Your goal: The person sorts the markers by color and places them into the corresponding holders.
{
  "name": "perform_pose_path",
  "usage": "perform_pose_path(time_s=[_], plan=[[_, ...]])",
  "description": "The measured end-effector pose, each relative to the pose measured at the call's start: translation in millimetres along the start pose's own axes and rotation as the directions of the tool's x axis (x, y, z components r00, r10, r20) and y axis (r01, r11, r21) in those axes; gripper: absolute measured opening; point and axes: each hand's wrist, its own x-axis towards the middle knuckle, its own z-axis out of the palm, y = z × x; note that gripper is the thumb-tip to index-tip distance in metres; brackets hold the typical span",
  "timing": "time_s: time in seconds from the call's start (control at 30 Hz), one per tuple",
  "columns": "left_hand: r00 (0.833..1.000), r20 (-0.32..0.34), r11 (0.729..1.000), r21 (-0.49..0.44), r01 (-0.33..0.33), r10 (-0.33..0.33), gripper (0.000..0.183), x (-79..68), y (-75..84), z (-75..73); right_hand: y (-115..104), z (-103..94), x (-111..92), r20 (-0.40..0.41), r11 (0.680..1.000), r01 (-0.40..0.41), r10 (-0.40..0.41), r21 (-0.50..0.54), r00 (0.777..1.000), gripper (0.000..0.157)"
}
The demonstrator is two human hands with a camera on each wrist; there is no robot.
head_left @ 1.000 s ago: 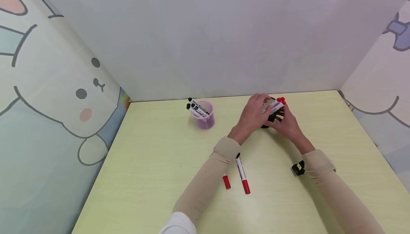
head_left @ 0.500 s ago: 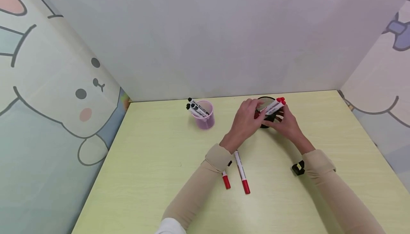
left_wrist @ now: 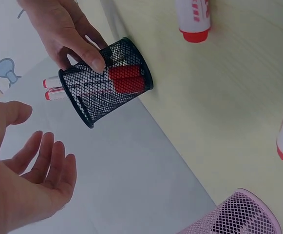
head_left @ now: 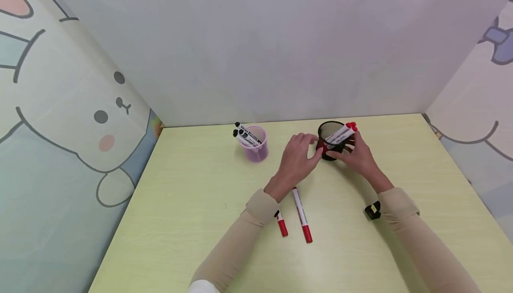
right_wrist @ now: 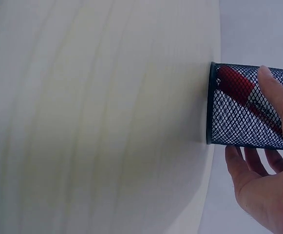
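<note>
In the head view, a black mesh pen holder (head_left: 329, 156) stands at the back right of the table. Several red-capped white markers (head_left: 342, 134) lean in it towards the right. My right hand (head_left: 359, 154) holds its side, thumb in front and fingers around the wall, as the right wrist view shows with the pen holder (right_wrist: 234, 122) too. My left hand (head_left: 295, 159) is just left of the pen holder, its fingers loosely curved and holding nothing. In the left wrist view a gap separates that hand (left_wrist: 29, 180) from the mesh wall (left_wrist: 95, 100).
A pink-purple mesh cup (head_left: 256, 152) with black-capped markers (head_left: 247, 137) stands to the left. Two red markers lie in front of my left hand: one fully visible marker (head_left: 301, 215) and one partly covered marker (head_left: 282, 225). A wall (head_left: 256, 61) rises behind the table.
My left hand has drawn back from the black pen holder, down and to the left, uncovering its rim. The right hand and pen holder have stayed in place.
</note>
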Motion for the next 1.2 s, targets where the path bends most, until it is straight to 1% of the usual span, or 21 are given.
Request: perform_pose_path(time_s=[0.07,0.4,0.67,0.97,1.2], plan=[[1.0,0.0,1.0,-0.003,-0.001,0.001,0.027,-3.6,-1.1,-1.1,0.0,-0.2,0.1,-0.001,1.0,-0.002,0.002,0.003,1.0,0.093],[1.0,0.015,0.999,0.041,0.021,-0.021,0.027,-23.4,-6.8,-6.7,-1.3,-0.6,-0.3,0.003,1.0,-0.021,0.021,0.016,1.0,0.096],[0.998,0.03,0.996,0.061,0.061,-0.063,0.028,-41.6,-8.9,-12.1,-0.9,-0.9,-0.8,0.008,0.999,-0.033,0.033,0.017,0.999,0.096],[0.989,0.038,0.988,0.065,0.141,-0.144,0.029,-60.6,-13.9,-15.1,-2.3,-1.9,-1.8,0.009,0.999,-0.024,0.023,0.033,1.0,0.096],[0.974,0.063,0.975,0.049,0.217,-0.22,0.03,-76.7,-19.4,-18.8,-1.4,-1.6,0.2,0.019,0.999,-0.024,0.023,0.042,1.0,0.098]])
